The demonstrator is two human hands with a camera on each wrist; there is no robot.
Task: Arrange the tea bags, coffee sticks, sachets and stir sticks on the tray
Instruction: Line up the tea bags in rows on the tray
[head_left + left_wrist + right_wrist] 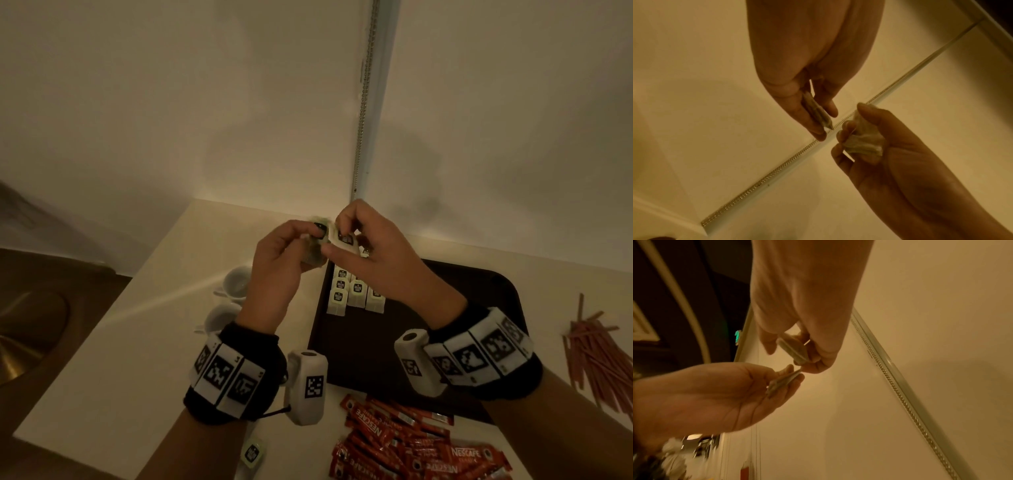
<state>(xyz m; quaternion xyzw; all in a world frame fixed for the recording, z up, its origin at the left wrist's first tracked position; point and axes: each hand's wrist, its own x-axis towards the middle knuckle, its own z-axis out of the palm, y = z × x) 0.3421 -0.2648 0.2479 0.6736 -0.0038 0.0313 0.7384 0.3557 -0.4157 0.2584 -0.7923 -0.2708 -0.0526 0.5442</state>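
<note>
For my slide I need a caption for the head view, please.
Both hands, left hand and right hand, hold tea bags above the dark tray; coffee sticks wait nearby.

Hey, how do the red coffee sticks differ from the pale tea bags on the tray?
The red Nescafe coffee sticks lie off the dark tray, heaped loosely on the table; the pale green tea bags sit on the tray in neat rows. The coffee sticks are long, narrow and red; the tea bags are shorter, wider and pale with dark logos. Both are sealed single-serve packets.
</note>
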